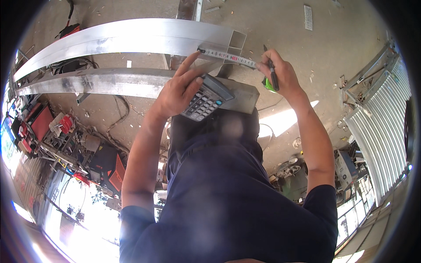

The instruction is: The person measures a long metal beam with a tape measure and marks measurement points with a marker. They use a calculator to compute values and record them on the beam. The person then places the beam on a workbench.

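Note:
My left hand [175, 93] grips a dark calculator [202, 106] with grey keys, tilted over the near metal beam. Its index finger reaches forward to the hook end of a tape measure blade [227, 57]. The blade stretches rightward below the open end [237, 39] of a long silver square tube [131, 37]. My right hand [284, 78] is closed at the blade's other end, around the tape measure's green case [269, 85], mostly hidden by the fingers. A black marker-like tool [274, 79] is also held in that hand, with a dark pointed tip beyond the fingers.
A second long metal beam [109, 82] runs alongside, nearer to me. Cables [120, 114] lie on the floor at left, by an orange-and-black machine [116, 173] and cluttered shelves. Corrugated sheet metal [383, 118] stands at right. A flat metal strip [308, 17] lies on the far floor.

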Motion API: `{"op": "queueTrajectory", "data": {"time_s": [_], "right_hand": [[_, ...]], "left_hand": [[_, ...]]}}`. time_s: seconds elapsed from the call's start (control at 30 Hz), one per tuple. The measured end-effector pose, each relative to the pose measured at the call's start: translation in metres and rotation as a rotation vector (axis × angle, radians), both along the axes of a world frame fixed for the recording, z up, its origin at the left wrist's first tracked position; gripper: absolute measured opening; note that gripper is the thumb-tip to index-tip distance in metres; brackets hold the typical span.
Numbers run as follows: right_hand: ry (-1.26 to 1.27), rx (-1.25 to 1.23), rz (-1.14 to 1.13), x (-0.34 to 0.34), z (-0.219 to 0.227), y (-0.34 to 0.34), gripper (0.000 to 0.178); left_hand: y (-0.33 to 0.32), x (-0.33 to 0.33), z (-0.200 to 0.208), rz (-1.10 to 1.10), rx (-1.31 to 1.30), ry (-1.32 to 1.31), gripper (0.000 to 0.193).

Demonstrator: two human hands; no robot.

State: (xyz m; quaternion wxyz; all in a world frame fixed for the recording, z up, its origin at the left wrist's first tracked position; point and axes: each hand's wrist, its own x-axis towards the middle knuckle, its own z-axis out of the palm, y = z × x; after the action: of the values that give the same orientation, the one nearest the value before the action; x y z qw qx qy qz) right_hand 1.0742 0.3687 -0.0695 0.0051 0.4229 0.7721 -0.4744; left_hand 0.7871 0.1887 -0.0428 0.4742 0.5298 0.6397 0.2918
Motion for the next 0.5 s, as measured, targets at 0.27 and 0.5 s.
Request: {"op": "queueTrajectory", "data": {"time_s": [0.27, 0.5], "right_hand": [[0.007, -0.023, -0.016, -0.0035, -0.0006, 0.0021, 0.026], [0.034, -0.050, -0.026, -0.0052, -0.0007, 0.0040, 0.024]], "left_hand": [[0.0007, 0.0013, -0.0039, 0.013, 0.007, 0.010, 0.030], [0.0015, 0.0009, -0.0053, 0.026, -0.006, -0.010, 0.030]]}}
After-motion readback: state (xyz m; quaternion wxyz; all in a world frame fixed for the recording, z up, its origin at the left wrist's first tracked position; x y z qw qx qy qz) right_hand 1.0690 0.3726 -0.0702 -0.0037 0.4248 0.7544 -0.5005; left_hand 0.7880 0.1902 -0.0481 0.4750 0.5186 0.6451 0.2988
